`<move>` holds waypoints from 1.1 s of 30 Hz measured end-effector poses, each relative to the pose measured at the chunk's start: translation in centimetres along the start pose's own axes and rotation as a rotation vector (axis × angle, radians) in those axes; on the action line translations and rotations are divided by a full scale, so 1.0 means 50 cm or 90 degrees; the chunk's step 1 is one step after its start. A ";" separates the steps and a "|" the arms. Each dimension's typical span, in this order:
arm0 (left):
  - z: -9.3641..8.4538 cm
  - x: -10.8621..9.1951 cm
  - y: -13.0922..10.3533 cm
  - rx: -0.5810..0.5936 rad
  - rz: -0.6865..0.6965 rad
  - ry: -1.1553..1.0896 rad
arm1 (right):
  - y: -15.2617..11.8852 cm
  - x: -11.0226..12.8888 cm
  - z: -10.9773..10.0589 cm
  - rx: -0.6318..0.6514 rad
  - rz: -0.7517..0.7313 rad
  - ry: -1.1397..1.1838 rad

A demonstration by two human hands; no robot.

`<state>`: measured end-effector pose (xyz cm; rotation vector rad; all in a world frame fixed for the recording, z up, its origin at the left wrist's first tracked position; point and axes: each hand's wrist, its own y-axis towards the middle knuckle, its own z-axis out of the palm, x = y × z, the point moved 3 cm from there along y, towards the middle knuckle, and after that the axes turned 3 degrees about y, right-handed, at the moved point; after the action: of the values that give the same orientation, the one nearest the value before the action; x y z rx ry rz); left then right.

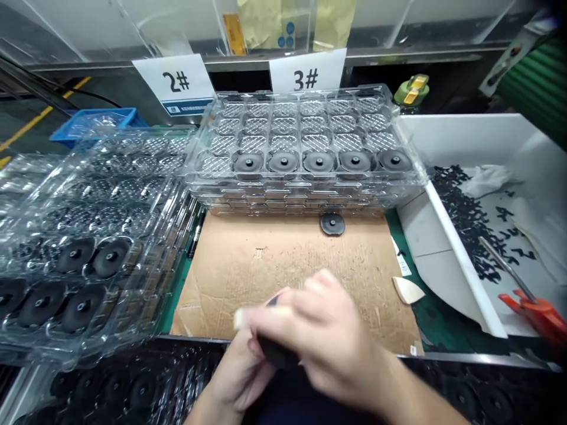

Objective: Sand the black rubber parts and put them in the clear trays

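Observation:
Both hands meet low in the middle, over the near edge of a cardboard sheet (248,254). My left hand (241,366) is closed around a black part (277,353), most of which the fingers hide. Over it curls my right hand (330,330), blurred by motion, its thumb laid across towards the left hand; its fingers are closed against the same part. A loose black disc (332,224) with a small central stud lies on the cardboard beyond. Behind it, a stack of clear plastic trays (305,175) carries several similar discs in its front row.
More clear trays (146,248) with black discs stand at left. On the right, a white bin (469,254) holds many small black pieces; a red-handled screwdriver (531,307) lies across it. A pale wedge (407,290) lies beside the cardboard. A blue basket (128,115) sits behind.

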<state>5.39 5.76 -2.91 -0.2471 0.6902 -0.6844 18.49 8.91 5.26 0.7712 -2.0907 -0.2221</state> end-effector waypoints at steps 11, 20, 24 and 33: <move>-0.024 -0.039 -0.023 0.105 0.025 -0.154 | -0.117 -0.218 0.113 -0.079 0.393 0.018; -0.063 -0.087 -0.032 0.012 0.519 0.738 | -0.114 -0.114 0.099 -0.080 0.424 0.115; -0.059 -0.101 -0.039 0.025 0.583 0.846 | -0.082 -0.069 0.090 -0.087 0.398 0.191; -0.085 -0.107 -0.056 0.047 0.370 0.699 | -0.003 -0.026 0.107 0.228 0.509 0.475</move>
<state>-1.81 7.20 -2.23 0.4404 1.6925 -0.2297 14.91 8.92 1.11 0.1085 -1.5570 0.7774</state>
